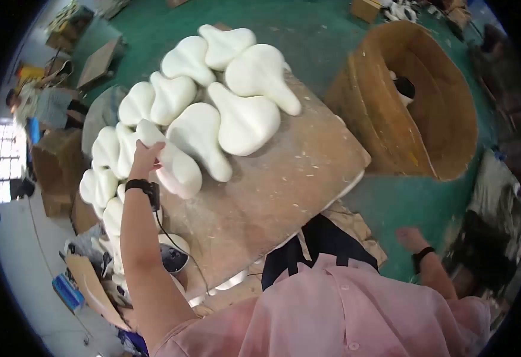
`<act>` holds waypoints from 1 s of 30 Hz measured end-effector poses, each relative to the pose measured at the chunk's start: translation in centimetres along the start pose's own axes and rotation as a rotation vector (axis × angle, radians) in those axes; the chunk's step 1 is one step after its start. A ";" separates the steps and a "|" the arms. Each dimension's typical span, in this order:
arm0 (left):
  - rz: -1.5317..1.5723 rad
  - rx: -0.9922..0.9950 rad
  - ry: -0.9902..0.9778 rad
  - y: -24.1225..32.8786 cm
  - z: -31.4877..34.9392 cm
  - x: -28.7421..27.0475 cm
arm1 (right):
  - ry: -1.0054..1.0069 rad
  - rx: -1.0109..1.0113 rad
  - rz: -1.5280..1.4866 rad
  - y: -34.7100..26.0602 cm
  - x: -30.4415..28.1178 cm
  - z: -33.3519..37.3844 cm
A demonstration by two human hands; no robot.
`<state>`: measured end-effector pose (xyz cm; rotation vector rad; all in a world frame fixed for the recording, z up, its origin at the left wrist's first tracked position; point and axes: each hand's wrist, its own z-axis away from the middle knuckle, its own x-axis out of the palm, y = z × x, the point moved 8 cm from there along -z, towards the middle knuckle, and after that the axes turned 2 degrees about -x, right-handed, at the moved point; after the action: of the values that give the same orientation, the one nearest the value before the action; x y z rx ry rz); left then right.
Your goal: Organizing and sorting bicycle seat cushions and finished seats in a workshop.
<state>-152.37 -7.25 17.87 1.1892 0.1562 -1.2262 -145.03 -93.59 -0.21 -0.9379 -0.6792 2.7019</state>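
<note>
My left hand point(146, 159) is closed on a white foam bicycle saddle pad point(180, 171), its fingers partly hidden behind the edge. Other white saddle pads crowd the left and far sides of the worktable: a broad one point(198, 135) lies just right of the held pad, with another saddle pad point(245, 122) beyond it. Several more pads, among them one point(107, 149) left of my hand, rest close together. Away to the right, past the table's near corner, my right hand point(412, 239) hangs over the floor with its fingers curled and nothing seen in them.
The worn brown tabletop point(272, 190) reaches to my waist. Right of it stands a large curved brown bin point(379, 125) with a black-and-white item inside. A dark-and-white saddle point(174, 257) sits at the near left edge. Cardboard boxes point(58, 166) stand at the left, and a cable trails from my left wrist.
</note>
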 end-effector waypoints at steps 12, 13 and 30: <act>-0.661 0.404 0.154 4.0 10.0 -2.4 | -0.144 -0.430 -0.060 -34.8 8.6 -9.3; -0.652 0.403 0.153 3.2 9.2 -2.2 | -0.081 -0.504 -0.163 -36.8 10.3 -10.3; -0.141 0.030 0.291 -12.8 -7.0 1.4 | 0.308 -0.744 -0.395 -56.2 17.8 -16.5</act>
<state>-158.42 -1.14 6.05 1.3984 0.4462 -1.1745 -146.40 -32.73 6.09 -1.1684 -1.6388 1.9011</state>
